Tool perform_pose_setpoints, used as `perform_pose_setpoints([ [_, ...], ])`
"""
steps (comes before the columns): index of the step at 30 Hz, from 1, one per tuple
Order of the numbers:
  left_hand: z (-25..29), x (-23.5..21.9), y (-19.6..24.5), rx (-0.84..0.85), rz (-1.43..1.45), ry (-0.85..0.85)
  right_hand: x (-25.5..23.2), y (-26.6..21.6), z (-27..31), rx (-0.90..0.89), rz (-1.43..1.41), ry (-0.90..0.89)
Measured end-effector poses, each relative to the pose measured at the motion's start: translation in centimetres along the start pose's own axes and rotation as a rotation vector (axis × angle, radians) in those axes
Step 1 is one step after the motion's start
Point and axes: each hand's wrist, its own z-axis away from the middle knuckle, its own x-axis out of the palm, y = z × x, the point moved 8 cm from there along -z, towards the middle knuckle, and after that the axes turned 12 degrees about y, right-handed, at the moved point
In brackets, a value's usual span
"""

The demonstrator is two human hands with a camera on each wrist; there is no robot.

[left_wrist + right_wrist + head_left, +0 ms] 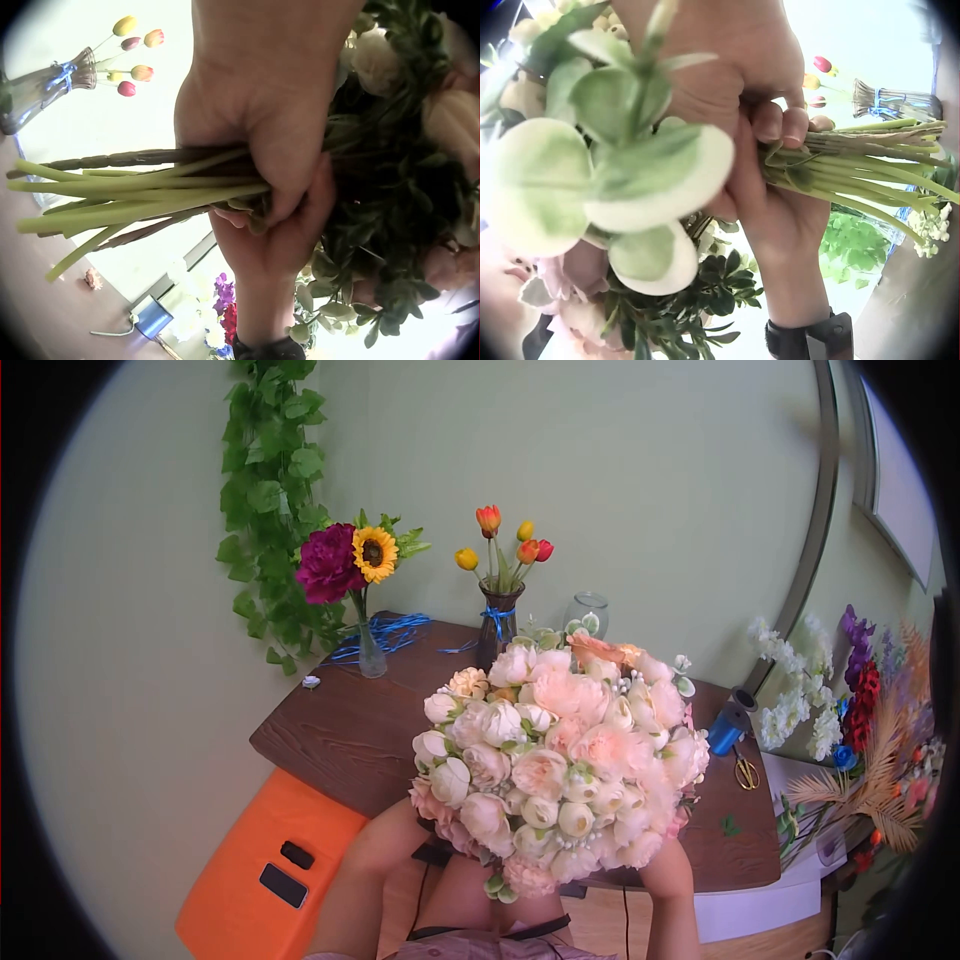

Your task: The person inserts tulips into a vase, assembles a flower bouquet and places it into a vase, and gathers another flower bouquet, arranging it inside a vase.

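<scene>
Bouquet [560, 760]: closest to the head camera, cream and pink blooms held upright over the near table edge, hiding both hands in that view
Stems [135, 199]: green, bunched together, sticking out past the fingers in both wrist views
Left hand [255, 142]: wrapped round the stems just under the foliage, fingers curled over them
Right hand [772, 112]: also clenched on the stems, fingertips [784, 124] folded over the bundle, touching the left hand
Leaves [615, 165]: pale round ones at the bouquet's underside, blurred and close to the right wrist camera
Stool [265, 860]: orange, far left below the table, two dark flat things on its top
Ivy [270, 510]: hangs down the wall at the left
Table [340, 730]: dark wood, beneath and behind the bouquet
Sunflower vase [371, 655]: clear glass at the back left corner, holding a sunflower and a magenta bloom
Blue ribbon [395, 630]: loose tangle just right of that vase
Tulip vase [498, 625]: dark, blue bow at the neck, orange and yellow tulips, just behind the bouquet
Glass jar [588, 612]: by the wall, right of the tulips
Blue spool [727, 730]: on the table's right end
Scissors [746, 770]: gold, just right of the spool
Flower pile [860, 720]: white, purple, red and dried stems, far right
</scene>
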Motion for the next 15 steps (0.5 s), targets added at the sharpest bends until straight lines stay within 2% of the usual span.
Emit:
perform_pose_setpoints([
  [7,-6.6,2.0,4.3,0.214,0.119,0.017,-0.4,-0.1,0.6,0.011,-0.007,0.058],
  [9,-6.4,2.3,3.9,0.274,0.156,0.021,-0.3,-0.3,0.2,0.017,-0.008,0.073],
  [10,-4.5,2.6,3.4,0.304,0.174,0.022,-0.3,-0.4,0.2,0.02,-0.009,0.082],
  [15,-9.2,4.1,6.4,0.46,0.258,0.033,-0.5,-0.4,0.2,0.027,-0.012,0.128],
])
